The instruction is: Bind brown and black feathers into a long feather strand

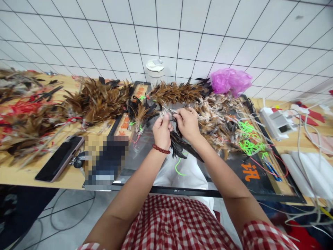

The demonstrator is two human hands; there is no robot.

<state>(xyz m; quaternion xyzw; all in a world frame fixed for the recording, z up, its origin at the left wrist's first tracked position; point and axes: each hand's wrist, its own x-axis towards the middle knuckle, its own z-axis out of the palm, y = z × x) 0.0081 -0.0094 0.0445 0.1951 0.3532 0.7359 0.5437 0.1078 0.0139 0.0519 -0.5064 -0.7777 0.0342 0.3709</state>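
My left hand [161, 132], with a red bead bracelet at the wrist, and my right hand [187, 123] meet above the dark board [249, 180]. Both are closed in a pinch on a small bunch of dark feathers [179, 144] whose tips hang down toward me. A green string [178, 166] dangles below the bunch. A finished brown feather bundle [174, 92] lies just behind my hands, and a heap of pale loose feathers [218, 118] sits to the right of them.
Piles of brown feathers [96, 100] and red strings cover the left of the wooden table. A phone [59, 158] lies near the front edge. A white cup [155, 71], a pink plastic bag [230, 81], green strings [248, 139] and a white power strip [277, 121] stand around.
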